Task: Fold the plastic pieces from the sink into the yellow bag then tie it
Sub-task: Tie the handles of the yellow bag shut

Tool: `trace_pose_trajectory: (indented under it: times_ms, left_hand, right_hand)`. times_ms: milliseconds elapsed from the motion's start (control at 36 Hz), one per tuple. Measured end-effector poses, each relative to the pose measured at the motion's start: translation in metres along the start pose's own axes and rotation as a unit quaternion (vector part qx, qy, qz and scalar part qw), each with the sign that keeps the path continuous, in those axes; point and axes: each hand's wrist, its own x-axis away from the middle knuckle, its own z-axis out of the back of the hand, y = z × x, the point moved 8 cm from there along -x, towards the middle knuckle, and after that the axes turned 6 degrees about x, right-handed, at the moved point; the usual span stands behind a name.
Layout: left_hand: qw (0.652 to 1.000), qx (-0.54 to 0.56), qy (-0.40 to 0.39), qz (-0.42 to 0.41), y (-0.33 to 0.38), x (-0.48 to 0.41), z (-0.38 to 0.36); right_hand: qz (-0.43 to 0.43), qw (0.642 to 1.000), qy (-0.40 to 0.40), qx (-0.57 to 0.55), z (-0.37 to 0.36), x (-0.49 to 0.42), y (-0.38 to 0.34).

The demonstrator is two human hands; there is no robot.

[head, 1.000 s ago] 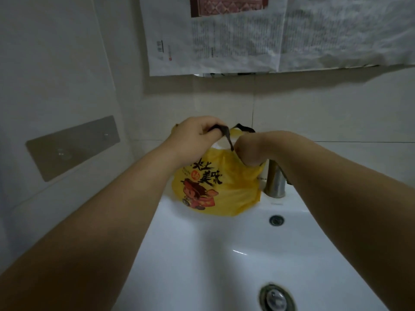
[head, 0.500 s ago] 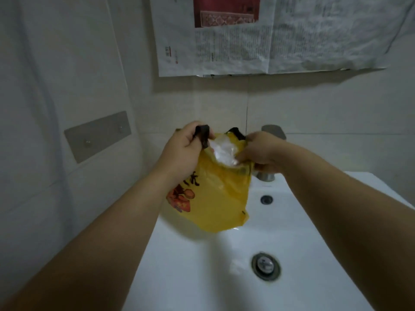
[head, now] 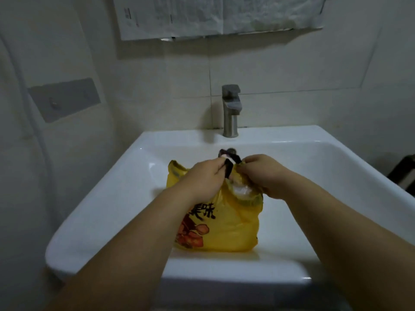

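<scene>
The yellow bag (head: 233, 225), printed with black characters and a red picture, stands in the white sink (head: 125, 176). Pale crumpled plastic (head: 241, 190) shows through its open mouth. My left hand (head: 202, 176) grips a dark handle strip (head: 229, 168) at the bag's top. My right hand (head: 261, 171) pinches the other side of the top, right beside the left hand. The dark handle ends (head: 228, 152) stick up between and beyond the two hands.
A grey metal tap (head: 230, 111) stands at the back of the basin. Newspaper sheets (head: 202, 16) hang on the tiled wall above. A grey plate (head: 65, 99) is fixed on the left wall. Something dark (head: 404, 173) stands at the right edge.
The bag has come down from the air in front of the tap into the basin. Both hands moved down with it and closer together, still holding its top.
</scene>
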Motion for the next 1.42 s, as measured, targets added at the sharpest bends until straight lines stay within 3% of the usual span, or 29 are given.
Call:
trace_pose_trajectory:
  times_ms: [167,222,389,528,667,778,861,1028,1139,1250,1417]
  left_hand:
    - [0.982,-0.138,-0.113,0.067,-0.017,-0.008,-0.038]
    - [0.982,-0.130,-0.113,0.081,-0.022,-0.009,-0.039]
    - [0.992,-0.072,-0.069,0.083,-0.029,-0.008,-0.022]
    - [0.998,-0.057,0.012,0.007,-0.019,-0.004,0.001]
    - [0.982,-0.019,0.161,-0.102,-0.001,0.004,0.026]
    - [0.955,-0.116,0.263,-0.073,-0.002,0.010,0.040]
    - [0.957,-0.106,0.263,-0.065,-0.002,0.010,0.040]
    - [0.972,0.026,0.228,-0.057,-0.007,0.007,0.030]
    - [0.974,0.095,0.197,-0.063,-0.005,0.005,0.026]
    - [0.973,0.101,0.194,-0.080,-0.002,0.006,0.025]
    - [0.975,0.073,0.181,-0.108,0.000,0.006,0.021]
  right_hand:
    - [0.040,0.994,0.022,-0.097,0.015,0.000,0.001]
    - [0.051,0.993,-0.022,-0.105,0.007,0.003,-0.001]
    - [0.068,0.993,-0.095,0.008,-0.016,0.001,-0.002]
    - [0.106,0.990,-0.089,-0.027,-0.020,0.000,-0.008]
    - [0.106,0.993,0.057,-0.010,-0.004,-0.001,-0.009]
    - [0.159,0.977,0.108,0.089,0.000,0.004,-0.018]
    - [0.212,0.966,0.099,0.106,-0.007,0.010,-0.026]
    - [0.209,0.964,0.087,0.139,-0.014,0.014,-0.030]
    - [0.196,0.974,0.095,0.063,-0.006,0.015,-0.033]
    - [0.159,0.985,0.046,-0.053,-0.009,0.014,-0.027]
    - [0.115,0.990,0.043,-0.065,-0.012,0.009,-0.017]
